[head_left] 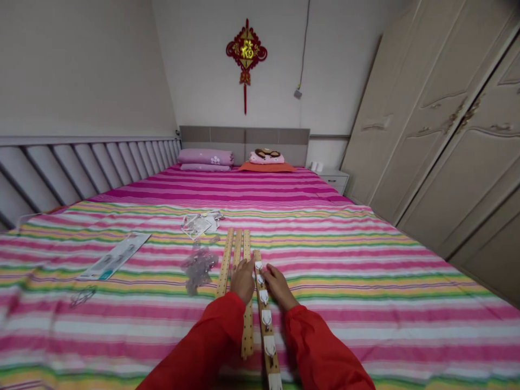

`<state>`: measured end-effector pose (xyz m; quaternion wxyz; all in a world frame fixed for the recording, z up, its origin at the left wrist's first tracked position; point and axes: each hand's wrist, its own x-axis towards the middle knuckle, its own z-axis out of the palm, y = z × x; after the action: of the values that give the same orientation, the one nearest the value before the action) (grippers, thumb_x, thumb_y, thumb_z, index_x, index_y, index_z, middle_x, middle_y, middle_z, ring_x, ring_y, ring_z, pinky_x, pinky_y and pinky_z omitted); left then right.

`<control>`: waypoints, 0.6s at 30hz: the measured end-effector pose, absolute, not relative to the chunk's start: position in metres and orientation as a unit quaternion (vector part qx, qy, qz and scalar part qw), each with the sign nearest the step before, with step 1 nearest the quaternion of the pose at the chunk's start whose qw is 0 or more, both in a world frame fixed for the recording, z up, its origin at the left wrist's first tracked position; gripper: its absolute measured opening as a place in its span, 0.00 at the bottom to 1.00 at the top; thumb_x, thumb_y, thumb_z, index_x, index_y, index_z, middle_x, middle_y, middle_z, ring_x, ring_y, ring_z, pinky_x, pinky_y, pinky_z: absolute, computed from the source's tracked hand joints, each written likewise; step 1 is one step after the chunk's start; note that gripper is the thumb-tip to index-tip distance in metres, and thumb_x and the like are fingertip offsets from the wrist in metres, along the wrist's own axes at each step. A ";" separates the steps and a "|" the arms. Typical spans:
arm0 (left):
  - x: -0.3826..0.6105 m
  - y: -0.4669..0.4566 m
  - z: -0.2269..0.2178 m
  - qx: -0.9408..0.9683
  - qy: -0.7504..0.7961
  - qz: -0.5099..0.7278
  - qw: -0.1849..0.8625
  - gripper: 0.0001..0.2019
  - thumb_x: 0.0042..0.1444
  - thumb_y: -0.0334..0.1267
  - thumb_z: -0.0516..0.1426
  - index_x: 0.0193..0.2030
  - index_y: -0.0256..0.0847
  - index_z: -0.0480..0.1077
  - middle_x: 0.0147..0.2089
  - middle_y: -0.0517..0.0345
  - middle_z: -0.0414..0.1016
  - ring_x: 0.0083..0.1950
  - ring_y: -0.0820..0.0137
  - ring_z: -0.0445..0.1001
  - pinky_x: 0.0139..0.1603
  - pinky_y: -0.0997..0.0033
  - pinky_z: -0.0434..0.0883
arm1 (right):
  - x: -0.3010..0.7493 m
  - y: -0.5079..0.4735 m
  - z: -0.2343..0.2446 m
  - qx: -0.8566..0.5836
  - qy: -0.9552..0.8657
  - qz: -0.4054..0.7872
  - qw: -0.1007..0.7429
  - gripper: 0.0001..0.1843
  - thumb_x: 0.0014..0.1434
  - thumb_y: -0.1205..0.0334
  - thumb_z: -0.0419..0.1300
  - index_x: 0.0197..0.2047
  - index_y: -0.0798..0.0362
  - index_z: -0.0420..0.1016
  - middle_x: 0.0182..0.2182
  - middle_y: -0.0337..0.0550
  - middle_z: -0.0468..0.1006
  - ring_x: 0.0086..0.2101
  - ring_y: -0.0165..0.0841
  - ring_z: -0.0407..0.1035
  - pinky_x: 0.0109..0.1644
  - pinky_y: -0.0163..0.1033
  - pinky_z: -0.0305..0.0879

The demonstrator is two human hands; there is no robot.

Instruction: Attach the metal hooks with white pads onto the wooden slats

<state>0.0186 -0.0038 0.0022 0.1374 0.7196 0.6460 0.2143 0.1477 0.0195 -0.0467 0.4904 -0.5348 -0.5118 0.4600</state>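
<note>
A long wooden strip (268, 326) bears a row of white hooks (266, 318) with metal loops and lies lengthwise before me. My left hand (242, 280) is at the strip's left edge near its far end, fingers bent and fingertips against it. From the other side, my right hand (279, 285) has its thumb and curled fingers at the same edge area, beside the farthest hooks. Under and left of my left hand lie several bare wooden strips (226, 262) with rows of small holes. Parts of both hands' fingertips are hidden.
A crumpled clear plastic bag (199, 266) lies left of the strips, with more packaging (201, 223) behind it. Farther left are a flat printed package (115, 257) and a small wire-like item (83, 296). A striped sheet (365, 314) covers the bed; a wardrobe (439, 124) stands at right.
</note>
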 end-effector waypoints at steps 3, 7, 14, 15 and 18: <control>0.023 -0.018 0.008 0.713 0.653 0.223 0.124 0.34 0.50 0.21 0.45 0.66 0.42 0.54 0.57 0.49 0.71 0.67 0.62 0.54 0.65 0.50 0.40 | 0.146 0.008 -0.044 -0.532 -0.504 0.472 0.490 0.35 0.44 0.50 0.62 0.54 0.60 0.69 0.29 0.44 0.75 0.31 0.38 0.70 0.36 0.41 0.67; 0.029 -0.030 0.013 0.708 0.656 0.219 0.142 0.32 0.53 0.25 0.45 0.66 0.41 0.52 0.61 0.49 0.66 0.68 0.64 0.51 0.67 0.51 0.35 | 0.144 -0.003 -0.042 -0.538 -0.522 0.444 0.491 0.35 0.41 0.51 0.64 0.51 0.59 0.70 0.28 0.41 0.73 0.30 0.36 0.68 0.36 0.40 0.66; 0.032 -0.031 0.006 0.676 0.661 0.248 0.211 0.37 0.46 0.23 0.48 0.67 0.39 0.50 0.66 0.50 0.58 0.68 0.66 0.50 0.68 0.57 0.37 | 0.145 -0.011 -0.044 -0.552 -0.546 0.427 0.463 0.33 0.37 0.60 0.63 0.49 0.60 0.69 0.29 0.39 0.72 0.30 0.35 0.67 0.36 0.39 0.66; 0.032 -0.031 0.006 0.675 0.660 0.250 0.214 0.37 0.46 0.23 0.48 0.66 0.40 0.50 0.67 0.50 0.57 0.68 0.67 0.50 0.68 0.58 0.37 | 0.145 -0.012 -0.045 -0.548 -0.553 0.426 0.461 0.31 0.35 0.62 0.63 0.47 0.59 0.70 0.28 0.39 0.72 0.30 0.35 0.67 0.36 0.38 0.66; 0.030 -0.031 0.004 0.677 0.658 0.246 0.221 0.37 0.46 0.24 0.48 0.66 0.38 0.50 0.67 0.48 0.56 0.68 0.66 0.52 0.67 0.56 0.41 | 0.144 -0.016 -0.044 -0.521 -0.583 0.423 0.458 0.23 0.33 0.64 0.65 0.38 0.56 0.71 0.26 0.37 0.73 0.28 0.34 0.66 0.33 0.37 0.65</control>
<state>0.0305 -0.0313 0.0041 0.2207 0.6766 0.6581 0.2457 0.1442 -0.0155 -0.0444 0.4579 -0.5214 -0.5826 0.4231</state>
